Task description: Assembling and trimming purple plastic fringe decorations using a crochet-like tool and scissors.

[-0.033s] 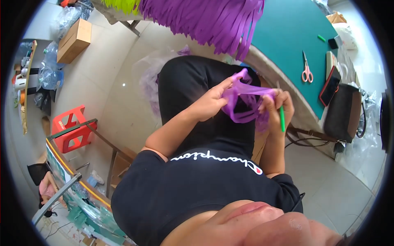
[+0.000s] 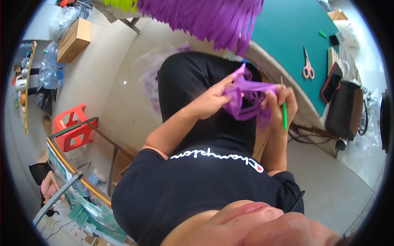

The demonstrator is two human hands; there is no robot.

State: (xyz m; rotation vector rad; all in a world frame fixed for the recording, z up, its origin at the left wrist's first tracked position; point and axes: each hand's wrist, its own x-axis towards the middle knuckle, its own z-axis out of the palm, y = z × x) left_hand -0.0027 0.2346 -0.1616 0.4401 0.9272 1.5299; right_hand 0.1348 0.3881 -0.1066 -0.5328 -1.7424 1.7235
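Observation:
Over my lap, a thin, see-through purple sheet cut into strips (image 2: 256, 86) stretches between my two hands. My left hand (image 2: 213, 98) is closed on its left end, fingers pinching the material. At the other end my right hand (image 2: 281, 102) grips the purple sheet between thumb and fingers. Tucked in that same hand is a slim tool with a green handle (image 2: 285, 115); its thin pointed metal tip sticks out above the knuckles, and its exact kind cannot be told. Loose purple strips hang below the right fingers.
Purple fringe (image 2: 205, 20) hangs over the edge of the green-topped table (image 2: 283, 33), beside lime-green fringe (image 2: 121, 4). Pink-handled scissors (image 2: 308, 69), a phone (image 2: 331, 87) and a dark bag (image 2: 344, 108) lie right. A red stool (image 2: 74, 127) and cardboard box (image 2: 74, 41) stand left.
My right hand has shifted slightly right with the green-handled tool. The purple sheet between my hands has changed shape, its lower loop drawn in a little.

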